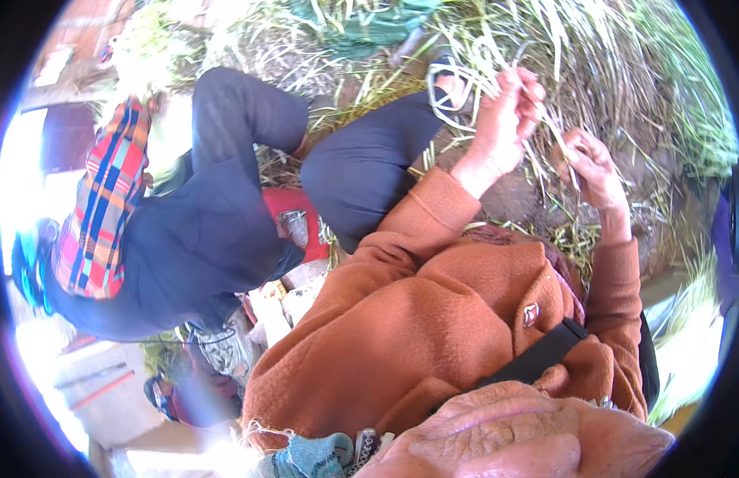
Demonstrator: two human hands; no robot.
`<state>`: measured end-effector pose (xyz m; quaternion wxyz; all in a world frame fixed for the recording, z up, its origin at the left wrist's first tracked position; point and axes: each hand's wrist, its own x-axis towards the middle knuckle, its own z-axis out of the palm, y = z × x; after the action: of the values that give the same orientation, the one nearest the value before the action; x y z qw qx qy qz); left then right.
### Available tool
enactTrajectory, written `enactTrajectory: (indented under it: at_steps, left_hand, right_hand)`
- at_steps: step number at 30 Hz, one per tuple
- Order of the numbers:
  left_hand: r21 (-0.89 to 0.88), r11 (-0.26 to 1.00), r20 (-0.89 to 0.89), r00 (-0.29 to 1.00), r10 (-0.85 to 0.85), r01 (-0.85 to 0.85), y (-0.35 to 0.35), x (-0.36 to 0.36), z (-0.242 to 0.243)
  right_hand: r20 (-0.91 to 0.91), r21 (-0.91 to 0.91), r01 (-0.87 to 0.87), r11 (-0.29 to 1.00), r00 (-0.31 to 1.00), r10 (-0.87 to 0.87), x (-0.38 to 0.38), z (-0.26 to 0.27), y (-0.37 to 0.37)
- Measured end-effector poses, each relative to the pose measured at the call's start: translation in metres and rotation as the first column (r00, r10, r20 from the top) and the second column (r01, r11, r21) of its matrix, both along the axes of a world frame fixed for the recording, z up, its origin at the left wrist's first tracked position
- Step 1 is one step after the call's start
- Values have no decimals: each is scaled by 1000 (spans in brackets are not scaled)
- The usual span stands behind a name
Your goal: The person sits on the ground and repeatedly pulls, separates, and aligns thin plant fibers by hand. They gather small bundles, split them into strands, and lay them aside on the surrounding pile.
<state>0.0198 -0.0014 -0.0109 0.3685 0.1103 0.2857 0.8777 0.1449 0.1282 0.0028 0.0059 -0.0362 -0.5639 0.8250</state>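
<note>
My left hand point(506, 116) is closed around a looped bundle of pale, flat plant strips point(450, 95), which fan out beyond the fingers. A narrow strip point(552, 125) runs from it towards my right hand point(588, 161). The thumb and fingers of my right hand are pinched together on that strip. Both hands are held up in front of me, a short distance apart. Loose straw and cut stalks point(608, 101) lie on the brown ground behind and below them.
To my left sits a co-worker in dark trousers point(369, 161), whose plaid sleeve point(109, 209) reaches towards pale grass point(154, 66). Green grass point(698, 89) is heaped on the far right. Green cloth or netting point(369, 30) lies at the top. Another person point(196, 394) is farther back, lower left.
</note>
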Motion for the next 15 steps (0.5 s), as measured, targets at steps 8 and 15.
enactTrajectory:
  at_steps: [8, 15]
  left_hand:
    - [102, 992, 55, 995, -83, 77, -4, -4, 2]
    - [-18, 994, -52, 993, 108, -109, 2, -6, 11]
  right_hand:
    - [35, -13, 109, 994, 993, -109, 6, -9, -2]
    - [99, 172, 300, 938, 942, -320, -9, -1, -4]
